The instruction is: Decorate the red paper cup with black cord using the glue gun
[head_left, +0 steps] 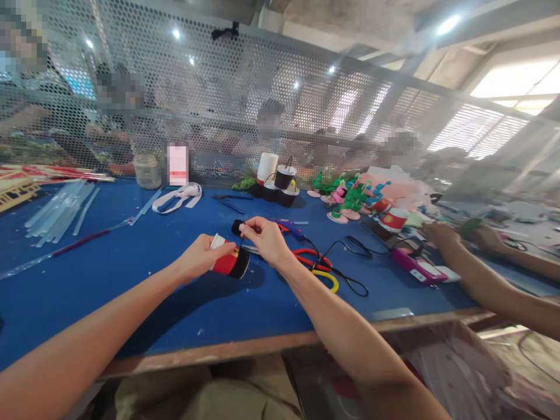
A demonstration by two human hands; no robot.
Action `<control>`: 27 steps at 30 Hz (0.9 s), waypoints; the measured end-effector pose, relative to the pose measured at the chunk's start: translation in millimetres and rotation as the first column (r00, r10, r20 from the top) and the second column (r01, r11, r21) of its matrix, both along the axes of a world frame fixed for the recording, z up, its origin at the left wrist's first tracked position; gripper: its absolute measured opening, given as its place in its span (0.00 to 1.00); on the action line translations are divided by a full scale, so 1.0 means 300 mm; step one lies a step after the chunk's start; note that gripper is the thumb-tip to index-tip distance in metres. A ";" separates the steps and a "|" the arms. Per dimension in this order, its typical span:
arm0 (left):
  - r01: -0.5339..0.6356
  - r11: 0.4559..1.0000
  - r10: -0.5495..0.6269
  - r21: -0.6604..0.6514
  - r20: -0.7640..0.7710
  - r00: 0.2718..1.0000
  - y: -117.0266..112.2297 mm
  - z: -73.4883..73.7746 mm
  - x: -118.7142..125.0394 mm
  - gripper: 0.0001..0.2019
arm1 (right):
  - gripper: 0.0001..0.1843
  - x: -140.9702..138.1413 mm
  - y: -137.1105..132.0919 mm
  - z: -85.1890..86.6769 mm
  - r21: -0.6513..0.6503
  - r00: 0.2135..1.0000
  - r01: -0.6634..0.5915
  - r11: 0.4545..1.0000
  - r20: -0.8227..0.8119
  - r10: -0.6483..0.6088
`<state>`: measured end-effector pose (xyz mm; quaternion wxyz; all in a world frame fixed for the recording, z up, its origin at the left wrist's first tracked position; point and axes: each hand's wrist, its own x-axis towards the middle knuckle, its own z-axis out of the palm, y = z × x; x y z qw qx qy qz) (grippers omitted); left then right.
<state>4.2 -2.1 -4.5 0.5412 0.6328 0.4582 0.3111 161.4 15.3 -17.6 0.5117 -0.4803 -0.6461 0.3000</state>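
Observation:
My left hand (201,255) is closed round a small paper cup (224,263), white at the rim, red in the middle and black at the base. The cup lies tilted on its side above the blue table. My right hand (263,234) pinches a small black fuzzy piece (237,227) just above the cup. A thin dark strand runs from these fingertips down towards the cup's side; whether it is joined to the cup I cannot tell. Behind my right wrist lie scissors with red and yellow handles (331,281) and a blue and red tool (292,230), partly hidden.
Black cups with wire handles (286,177) and stacked white cups (267,167) stand at the back. Green figures (353,197) are to their right. Clear glue sticks (59,211), a jar (147,171) and white ribbon (175,199) lie left. A co-worker's hand (441,236) works near a magenta box (415,265).

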 end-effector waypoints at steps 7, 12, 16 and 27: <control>0.025 0.998 -0.025 0.056 0.000 1.000 -0.003 0.001 -0.003 0.17 | 0.08 -0.005 -0.001 -0.004 -0.044 1.000 -0.006 0.999 0.019 0.007; 0.036 0.995 -0.036 0.091 -0.005 0.999 -0.011 0.014 -0.003 0.18 | 0.08 -0.009 -0.003 -0.008 -0.083 0.999 -0.034 0.996 0.014 0.035; 0.030 0.991 -0.029 0.131 -0.009 1.000 -0.016 0.019 -0.005 0.18 | 0.08 -0.011 -0.006 -0.002 -0.121 0.998 -0.058 0.991 0.009 0.059; 0.037 0.990 -0.048 0.136 0.078 0.996 0.004 -0.006 -0.025 0.18 | 0.12 -0.005 -0.005 -0.003 -0.158 0.993 -0.075 0.985 0.081 0.089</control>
